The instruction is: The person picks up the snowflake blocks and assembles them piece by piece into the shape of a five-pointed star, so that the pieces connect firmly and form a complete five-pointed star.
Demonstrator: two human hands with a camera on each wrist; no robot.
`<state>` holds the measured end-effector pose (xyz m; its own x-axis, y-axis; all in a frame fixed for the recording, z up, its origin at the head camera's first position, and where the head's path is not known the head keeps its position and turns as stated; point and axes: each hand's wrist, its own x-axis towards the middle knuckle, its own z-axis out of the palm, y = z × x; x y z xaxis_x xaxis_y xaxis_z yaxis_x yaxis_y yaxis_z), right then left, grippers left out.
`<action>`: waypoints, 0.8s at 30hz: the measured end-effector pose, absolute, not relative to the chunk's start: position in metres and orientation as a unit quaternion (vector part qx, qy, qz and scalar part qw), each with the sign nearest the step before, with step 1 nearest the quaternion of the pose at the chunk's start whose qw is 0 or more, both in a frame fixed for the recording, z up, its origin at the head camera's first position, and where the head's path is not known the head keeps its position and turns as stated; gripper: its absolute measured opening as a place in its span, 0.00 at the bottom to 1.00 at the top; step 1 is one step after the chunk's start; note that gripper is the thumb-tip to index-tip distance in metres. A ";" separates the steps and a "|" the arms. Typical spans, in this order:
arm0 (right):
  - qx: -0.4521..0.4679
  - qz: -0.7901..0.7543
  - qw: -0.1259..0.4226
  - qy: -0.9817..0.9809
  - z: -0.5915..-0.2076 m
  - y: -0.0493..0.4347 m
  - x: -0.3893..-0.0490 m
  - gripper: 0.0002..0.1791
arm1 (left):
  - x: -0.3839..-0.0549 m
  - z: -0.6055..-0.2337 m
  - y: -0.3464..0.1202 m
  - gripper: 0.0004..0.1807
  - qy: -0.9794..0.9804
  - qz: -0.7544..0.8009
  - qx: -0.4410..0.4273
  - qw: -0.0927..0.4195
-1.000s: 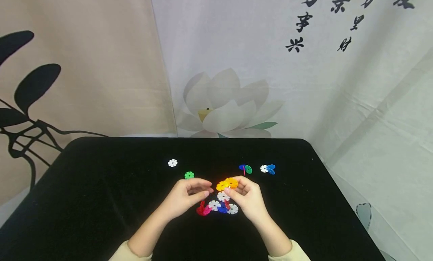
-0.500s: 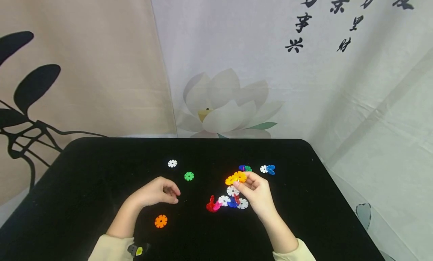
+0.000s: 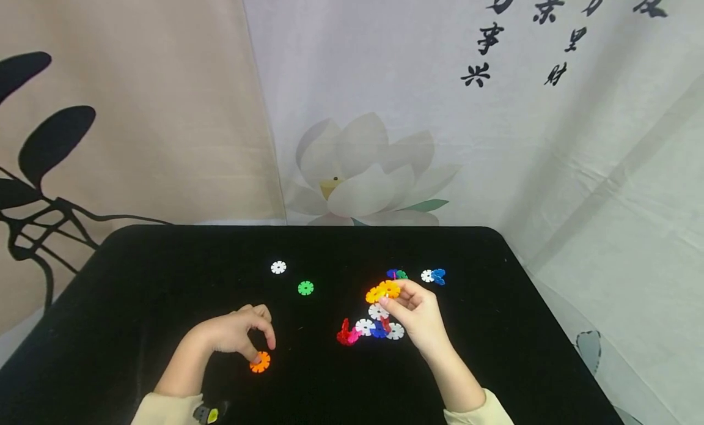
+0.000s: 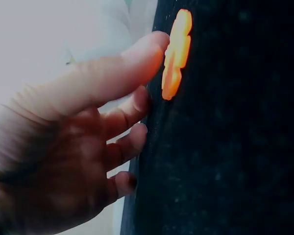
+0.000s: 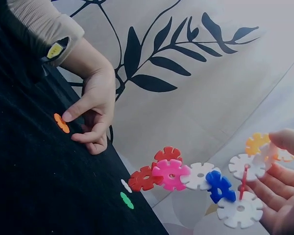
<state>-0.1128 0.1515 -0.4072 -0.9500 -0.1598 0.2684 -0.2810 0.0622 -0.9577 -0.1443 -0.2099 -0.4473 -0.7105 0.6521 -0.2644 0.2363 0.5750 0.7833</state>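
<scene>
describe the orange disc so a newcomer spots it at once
On the black table, find the left hand. At its thumb tip is a round, notched disc. It is deep orange, unlike the green disc and white disc farther back, or the yellow discs in the right hand.

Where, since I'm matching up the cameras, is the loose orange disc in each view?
Head: orange disc in the lower part, left of centre.
Left wrist: orange disc near the top, right of centre.
Right wrist: orange disc at left, about halfway down.
Shared landmark: left hand, thumb at the disc.
</scene>
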 end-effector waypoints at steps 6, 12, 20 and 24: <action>0.156 0.671 0.046 -0.723 -0.407 0.152 -0.113 0.12 | -0.136 -0.446 -0.206 0.14 0.875 0.333 0.255 0.242; 0.162 0.669 0.047 -0.724 -0.407 0.153 -0.112 0.12 | -0.134 -0.444 -0.203 0.12 0.889 0.304 0.247 0.238; 0.164 0.669 0.047 -0.723 -0.407 0.153 -0.113 0.12 | -0.141 -0.446 -0.211 0.09 0.851 0.355 0.292 0.254; 0.169 0.670 0.049 -0.721 -0.407 0.153 -0.112 0.12 | -0.147 -0.449 -0.213 0.05 0.803 0.420 0.327 0.268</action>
